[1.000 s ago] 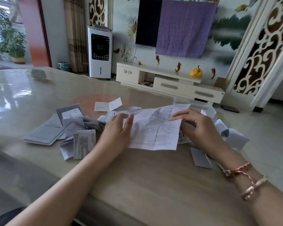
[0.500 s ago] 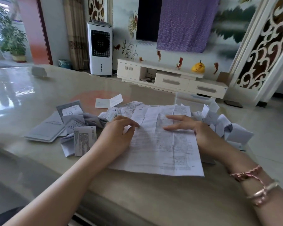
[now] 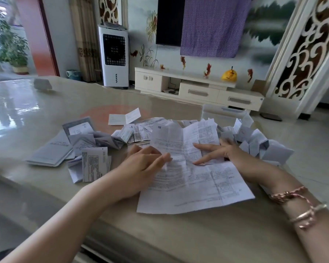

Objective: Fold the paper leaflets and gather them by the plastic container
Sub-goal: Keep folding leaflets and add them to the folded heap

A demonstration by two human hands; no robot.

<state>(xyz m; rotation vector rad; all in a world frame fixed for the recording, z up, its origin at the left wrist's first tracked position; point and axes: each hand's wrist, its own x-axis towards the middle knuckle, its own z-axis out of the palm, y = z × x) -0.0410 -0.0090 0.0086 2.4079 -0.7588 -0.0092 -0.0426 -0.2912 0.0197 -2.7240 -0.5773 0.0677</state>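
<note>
A large creased leaflet (image 3: pixel 188 171) lies unfolded on the desk (image 3: pixel 179 234); the left hand (image 3: pixel 141 164) pinches its left edge, the right hand (image 3: pixel 217 150) presses flat, fingers spread. The step looks like folding; next, probably bring one half over along the crease, then set it by the clear plastic container (image 3: pixel 222 112) behind the folded pile (image 3: pixel 254 143).

The leaflets (image 3: pixel 188 168) are white with fine grey print, lying on a glossy beige tabletop (image 3: pixel 179 234) with an orange-red round patch (image 3: pixel 103 112). Beyond the tabletop, a purple patterned cloth (image 3: pixel 213 25) half covers a black screen (image 3: pixel 169 19).
</note>
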